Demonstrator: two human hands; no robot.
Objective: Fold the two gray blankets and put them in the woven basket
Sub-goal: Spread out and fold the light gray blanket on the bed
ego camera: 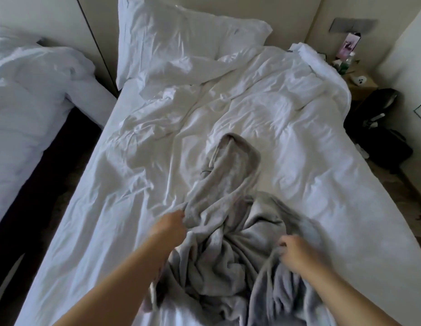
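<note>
Heaped unfolded on the near end of the rumpled white bed sheet (298, 142): soft gray fleece blanket (228, 222), one strip trailing toward the big white pillow (181, 45). Left edge pinched in the left hand (171, 222); a bunched fold gripped by the curled right hand (296, 254).

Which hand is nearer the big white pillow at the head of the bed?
Left. The left hand grips the gray blankets farther up the bed, toward the pillow; the right hand grips them lower and to the right.
</note>
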